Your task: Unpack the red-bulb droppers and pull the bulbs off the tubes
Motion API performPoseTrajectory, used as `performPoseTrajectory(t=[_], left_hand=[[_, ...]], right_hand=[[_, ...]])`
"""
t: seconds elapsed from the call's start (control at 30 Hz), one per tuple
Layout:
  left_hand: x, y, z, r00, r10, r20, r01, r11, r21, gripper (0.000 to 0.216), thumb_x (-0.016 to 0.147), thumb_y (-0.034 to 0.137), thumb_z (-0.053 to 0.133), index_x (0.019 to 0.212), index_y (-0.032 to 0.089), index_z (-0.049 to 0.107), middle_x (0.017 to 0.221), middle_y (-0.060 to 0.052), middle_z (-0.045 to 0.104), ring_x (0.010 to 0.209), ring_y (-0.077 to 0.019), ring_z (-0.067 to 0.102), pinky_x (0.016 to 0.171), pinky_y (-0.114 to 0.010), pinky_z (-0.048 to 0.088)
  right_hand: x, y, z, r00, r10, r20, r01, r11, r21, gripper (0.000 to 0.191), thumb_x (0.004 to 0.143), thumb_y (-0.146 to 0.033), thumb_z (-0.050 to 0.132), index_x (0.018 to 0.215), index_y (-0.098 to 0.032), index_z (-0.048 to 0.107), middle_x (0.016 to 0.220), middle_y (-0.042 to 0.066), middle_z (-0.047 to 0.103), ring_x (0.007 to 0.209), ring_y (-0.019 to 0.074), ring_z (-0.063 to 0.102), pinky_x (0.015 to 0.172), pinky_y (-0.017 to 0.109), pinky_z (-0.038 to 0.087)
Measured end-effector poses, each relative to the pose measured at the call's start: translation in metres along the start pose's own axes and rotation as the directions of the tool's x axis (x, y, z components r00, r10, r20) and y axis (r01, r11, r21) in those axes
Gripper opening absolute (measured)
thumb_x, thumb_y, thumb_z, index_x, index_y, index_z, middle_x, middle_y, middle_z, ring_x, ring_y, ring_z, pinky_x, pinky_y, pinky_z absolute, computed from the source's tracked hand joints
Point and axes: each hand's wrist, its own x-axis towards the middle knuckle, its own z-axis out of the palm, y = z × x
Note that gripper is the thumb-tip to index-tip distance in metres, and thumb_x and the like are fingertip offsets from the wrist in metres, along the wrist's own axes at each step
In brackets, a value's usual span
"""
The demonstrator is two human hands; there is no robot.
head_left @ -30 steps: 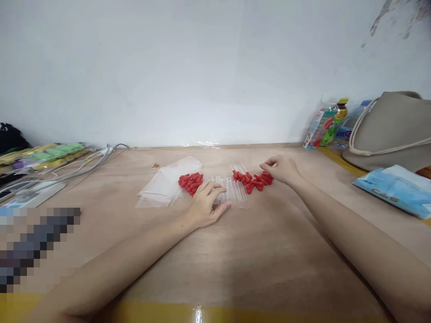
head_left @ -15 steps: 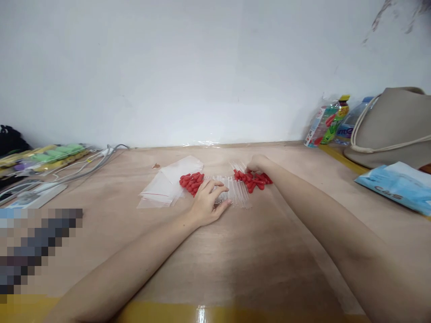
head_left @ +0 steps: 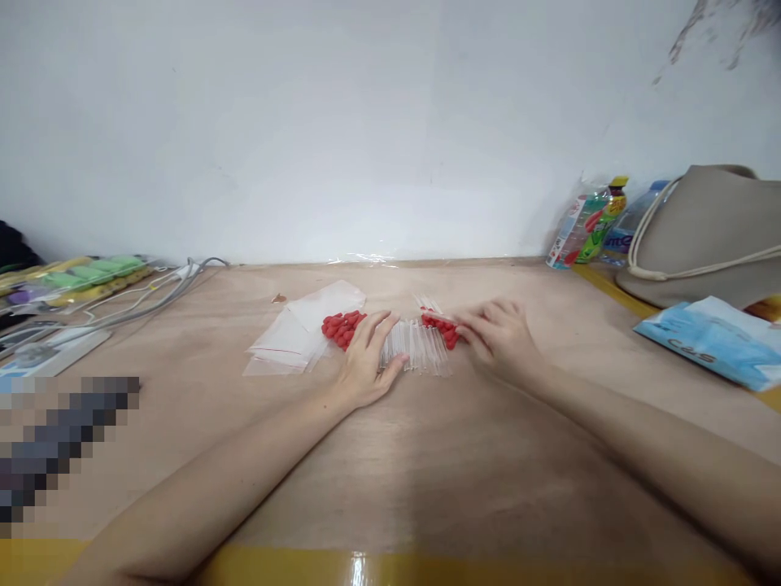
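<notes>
Between my hands, thin clear tubes (head_left: 418,348) lie side by side on the table. A pile of red, bulb-shaped pieces (head_left: 342,327) is at their left end, and more red bulb-shaped pieces (head_left: 440,327) sit at their right end. My left hand (head_left: 371,358) rests at the left of the tubes, fingers apart, partly covering them and the left red pile. My right hand (head_left: 497,334), smeared by motion, is at the right end. Its thumb and fingers pinch what looks like a thin clear tube (head_left: 436,314), pointing left over the red pieces.
Clear zip bags (head_left: 293,330) lie left of the left red pile. Cables (head_left: 176,285) and a power strip (head_left: 67,350) are at far left. Bottles (head_left: 589,224), a beige bag (head_left: 701,236) and a blue tissue pack (head_left: 708,342) stand or lie at right. A wall (head_left: 378,130) rises behind.
My right hand has come back from the far side of the right red pieces, now nearer and to their right, with a thin tube in its fingers. My left hand shifted slightly left.
</notes>
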Motion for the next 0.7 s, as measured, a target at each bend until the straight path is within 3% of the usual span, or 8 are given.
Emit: performPoseTrajectory(t=[0.07,0.27,0.43,0.7], left_hand=[[0.0,0.0,0.002,0.999,0.052,0.013,-0.053,0.999,0.014,0.053,0.083,0.03,0.052,0.131,0.017,0.034,0.13,-0.015,0.04,0.123,-0.0261,0.037,0.101,-0.046,0.034],[0.001,0.004,0.005,0.959,0.275,0.076,-0.281,0.955,0.091,0.026,0.083,0.027,0.055,0.108,0.02,0.057,0.119,-0.008,0.056,0.117,-0.0231,0.046,0.101,-0.044,0.035],[0.003,0.009,0.006,0.946,0.315,0.08,-0.324,0.936,0.136,0.016,0.084,0.021,0.054,0.097,0.017,0.062,0.101,-0.004,0.067,0.105,-0.0196,0.057,0.1,-0.043,0.037],[0.002,0.013,0.002,0.93,0.356,0.093,-0.366,0.922,0.124,0.015,0.085,0.018,0.05,0.092,0.015,0.062,0.098,-0.005,0.069,0.097,-0.0175,0.063,0.106,-0.045,0.033]], right_hand=[[-0.017,-0.012,0.002,0.994,-0.074,-0.079,0.073,0.997,-0.004,0.013,0.082,-0.022,0.054,0.089,-0.022,0.065,0.077,0.003,0.065,0.077,0.0175,0.054,0.076,0.036,0.032],[-0.026,-0.026,0.016,0.975,-0.216,-0.052,0.219,0.972,0.08,0.013,0.082,-0.018,0.055,0.093,-0.021,0.062,0.076,-0.001,0.067,0.078,0.0143,0.055,0.082,0.036,0.031],[-0.024,-0.024,0.019,0.969,-0.237,-0.071,0.243,0.965,0.095,0.01,0.082,-0.023,0.058,0.09,-0.019,0.062,0.069,-0.001,0.066,0.075,0.0139,0.054,0.081,0.036,0.031],[-0.025,-0.025,0.012,0.969,-0.245,-0.038,0.247,0.966,0.071,0.008,0.081,-0.029,0.059,0.079,-0.022,0.064,0.075,-0.002,0.067,0.081,0.0156,0.054,0.08,0.036,0.029]])
